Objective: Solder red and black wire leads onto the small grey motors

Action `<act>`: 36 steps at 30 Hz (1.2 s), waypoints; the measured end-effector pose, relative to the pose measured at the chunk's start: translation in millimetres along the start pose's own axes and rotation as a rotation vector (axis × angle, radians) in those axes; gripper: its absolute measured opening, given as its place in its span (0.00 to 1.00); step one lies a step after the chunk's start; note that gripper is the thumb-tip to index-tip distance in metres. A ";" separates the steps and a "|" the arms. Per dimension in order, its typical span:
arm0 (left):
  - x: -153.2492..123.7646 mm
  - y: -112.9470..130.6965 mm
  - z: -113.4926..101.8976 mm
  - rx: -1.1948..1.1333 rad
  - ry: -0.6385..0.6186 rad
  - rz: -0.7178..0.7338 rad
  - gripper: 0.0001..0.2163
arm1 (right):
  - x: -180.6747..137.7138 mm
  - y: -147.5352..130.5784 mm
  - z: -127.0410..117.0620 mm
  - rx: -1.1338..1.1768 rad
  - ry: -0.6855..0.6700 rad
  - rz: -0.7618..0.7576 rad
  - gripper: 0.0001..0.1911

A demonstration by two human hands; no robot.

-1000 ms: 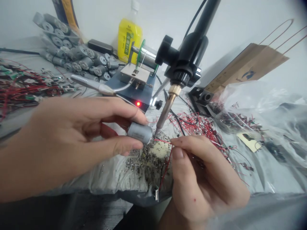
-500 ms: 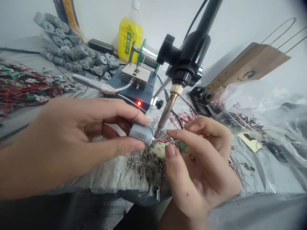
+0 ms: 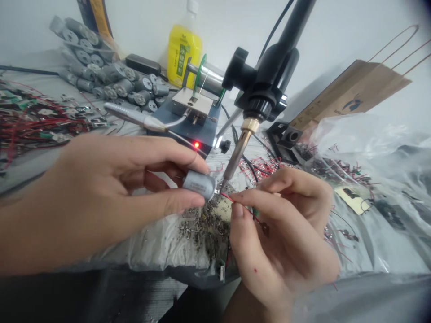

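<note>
A small grey motor [image 3: 198, 184] is gripped between the thumb and fingers of my left hand [image 3: 134, 179], its terminal end facing right. My right hand [image 3: 279, 229] pinches a thin red wire [image 3: 248, 211] between thumb and forefinger. The wire's upper end is at the motor's terminal, beside the tip of a clamped soldering iron [image 3: 235, 157]; whether the tip touches the terminal I cannot tell. A small dark piece [image 3: 266, 229] hangs at the wire's other end, against my right palm. Solder bits and scraps [image 3: 202, 229] lie beneath the motor.
Behind my hands stands a blue solder feeder [image 3: 188, 121] with a red light and a solder spool. Piled motors [image 3: 114, 80] and red-wired boards [image 3: 43, 121] lie left. At right are wire scraps, clear plastic and a paper bag [image 3: 346, 98].
My right thumb and forefinger have closed on the red wire, where they were apart before. The motor has shifted very slightly right in the picture, along with the whole scene.
</note>
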State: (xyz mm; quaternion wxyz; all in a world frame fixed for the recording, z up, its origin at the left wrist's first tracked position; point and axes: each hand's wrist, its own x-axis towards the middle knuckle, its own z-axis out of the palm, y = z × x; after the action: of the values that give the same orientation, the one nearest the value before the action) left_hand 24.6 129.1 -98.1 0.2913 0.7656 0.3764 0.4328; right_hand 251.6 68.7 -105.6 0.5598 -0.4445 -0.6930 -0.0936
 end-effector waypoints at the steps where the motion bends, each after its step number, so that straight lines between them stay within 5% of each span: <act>1: -0.4 -0.5 -0.3 0.004 -0.001 -0.006 0.14 | 0.0 -0.1 0.4 -0.009 0.005 -0.002 0.07; 15: -2.1 -6.7 2.5 0.109 0.065 0.072 0.12 | -8.7 -2.1 1.7 -0.049 0.034 0.111 0.06; 24: 3.7 -4.2 0.6 -0.055 0.066 -0.050 0.14 | -3.2 1.1 -2.7 -0.056 -0.033 0.096 0.07; 28: 8.6 -1.0 3.6 -0.143 0.024 -0.117 0.14 | -0.9 -4.2 -8.6 -0.123 -0.041 0.073 0.06; 32: 12.9 -3.4 13.9 -0.357 -0.059 -0.210 0.27 | 3.8 -13.9 -14.3 -0.203 -0.025 0.030 0.06; 36: 14.4 -7.4 17.0 -0.325 -0.144 -0.204 0.29 | 14.3 -20.0 -36.8 -0.320 0.020 -0.009 0.04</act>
State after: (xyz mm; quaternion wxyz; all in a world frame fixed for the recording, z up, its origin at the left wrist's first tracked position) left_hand 42.2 143.0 -105.1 0.4793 0.6956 0.3554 0.4002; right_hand 263.0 41.2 -72.8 0.4883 -0.5238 -0.6656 -0.2099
